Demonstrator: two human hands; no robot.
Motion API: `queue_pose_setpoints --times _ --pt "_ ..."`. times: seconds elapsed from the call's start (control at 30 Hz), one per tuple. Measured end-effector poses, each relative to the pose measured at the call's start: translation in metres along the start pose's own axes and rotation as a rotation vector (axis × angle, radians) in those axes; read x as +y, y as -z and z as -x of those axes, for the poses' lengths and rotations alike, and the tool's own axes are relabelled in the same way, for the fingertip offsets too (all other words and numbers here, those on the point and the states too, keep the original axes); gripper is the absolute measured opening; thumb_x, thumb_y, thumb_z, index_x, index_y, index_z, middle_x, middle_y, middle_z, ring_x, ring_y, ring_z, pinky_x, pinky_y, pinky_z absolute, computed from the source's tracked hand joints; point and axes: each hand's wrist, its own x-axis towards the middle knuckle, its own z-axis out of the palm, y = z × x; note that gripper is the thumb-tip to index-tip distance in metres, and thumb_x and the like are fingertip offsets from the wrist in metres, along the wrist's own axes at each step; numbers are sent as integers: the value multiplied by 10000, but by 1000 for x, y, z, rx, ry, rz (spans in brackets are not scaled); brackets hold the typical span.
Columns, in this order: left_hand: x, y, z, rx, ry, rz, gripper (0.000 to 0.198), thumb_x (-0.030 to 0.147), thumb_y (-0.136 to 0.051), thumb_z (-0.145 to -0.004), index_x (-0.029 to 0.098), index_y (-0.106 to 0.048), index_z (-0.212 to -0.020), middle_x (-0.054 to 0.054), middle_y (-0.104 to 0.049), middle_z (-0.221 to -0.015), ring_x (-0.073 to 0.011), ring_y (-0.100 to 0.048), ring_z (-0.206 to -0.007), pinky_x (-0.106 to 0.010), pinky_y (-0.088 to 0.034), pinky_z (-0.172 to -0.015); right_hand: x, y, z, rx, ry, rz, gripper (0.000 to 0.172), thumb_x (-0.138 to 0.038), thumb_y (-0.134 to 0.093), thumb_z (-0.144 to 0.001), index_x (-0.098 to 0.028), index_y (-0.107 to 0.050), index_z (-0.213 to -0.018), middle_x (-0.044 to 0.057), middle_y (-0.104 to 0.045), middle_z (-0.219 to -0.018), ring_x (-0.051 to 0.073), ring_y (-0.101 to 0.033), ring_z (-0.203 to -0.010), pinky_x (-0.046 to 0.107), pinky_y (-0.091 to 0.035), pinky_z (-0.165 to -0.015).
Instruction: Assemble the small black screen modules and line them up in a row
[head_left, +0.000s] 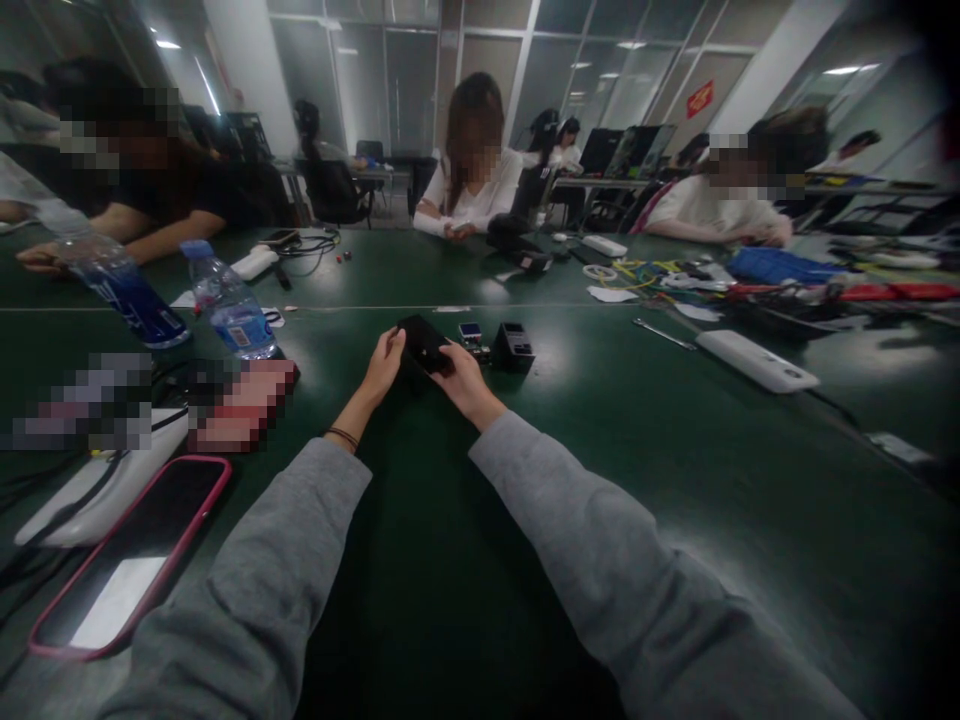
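Between both hands I hold a black box-shaped object (424, 343) just over the green table; its exact kind is unclear. My left hand (385, 362) grips its left side, fingers wrapped round the edge. On its near right corner, my right hand (463, 378) is closed with the thumb on top. Close by on the right stands a small black box-like device (514, 347) with grey parts on its upper face. A smaller piece with a bluish-white top (470, 332) lies between that device and my hands, with small parts beside it.
On the left are a water bottle (229, 310), a blue-labelled bottle (120, 285), a red-framed phone (135, 560) and a white power strip (112, 480). To the right lie a white adapter-like block (756, 361), a metal wrench-like tool (664, 335) and tangled cables (667, 275). Several people sit across the table (720, 460).
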Motion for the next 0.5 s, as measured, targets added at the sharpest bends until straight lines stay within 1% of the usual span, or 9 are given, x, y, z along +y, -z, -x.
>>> queue_pose_setpoints --times 0.03,0.1,0.2,0.37,0.5 --pt "1 0 0 6 12 4 476 561 -531 -1070 219 -624 -1389 -118 -688 -1410 -291 -581 -1406 -442 -413 -1219 -1 -1 1 -13 -56 -83 224 -258 -687 -823 -250 -643 -1042 11 -714 -996 223 -695 -1055 423 -606 -986" --pt "1 0 0 18 42 16 472 565 -566 -1056 214 -629 -1365 -118 -699 -1385 -290 -597 -1382 -430 -426 -1206 -4 -3 3 -46 -123 -182 129 -244 -669 -847 -237 -625 -968 32 -710 -990 228 -688 -1082 407 -615 -991" --pt "0 -1 0 -6 47 34 453 546 -588 -1050 199 -621 -1338 -123 -707 -1362 -278 -634 -1329 -415 -452 -1179 -5 -2 5 -56 -150 -207 45 -250 -650 -884 -234 -611 -898 48 -692 -981 232 -678 -1086 414 -616 -1017" --pt "-4 -2 -2 -8 28 105 381 455 -593 -1057 183 -593 -1324 -133 -704 -1366 -249 -656 -1299 -396 -460 -1171 -6 0 5 -77 -129 -182 75 -281 -647 -879 -233 -590 -867 50 -665 -979 225 -670 -1045 405 -609 -1028" --pt "-2 -2 -1 -9 58 133 407 437 -625 -1045 184 -568 -1358 -139 -701 -1365 -255 -660 -1297 -396 -490 -1143 -3 4 1 -98 -112 -83 124 -331 -663 -847 -247 -572 -843 40 -643 -927 234 -668 -1004 405 -618 -983"
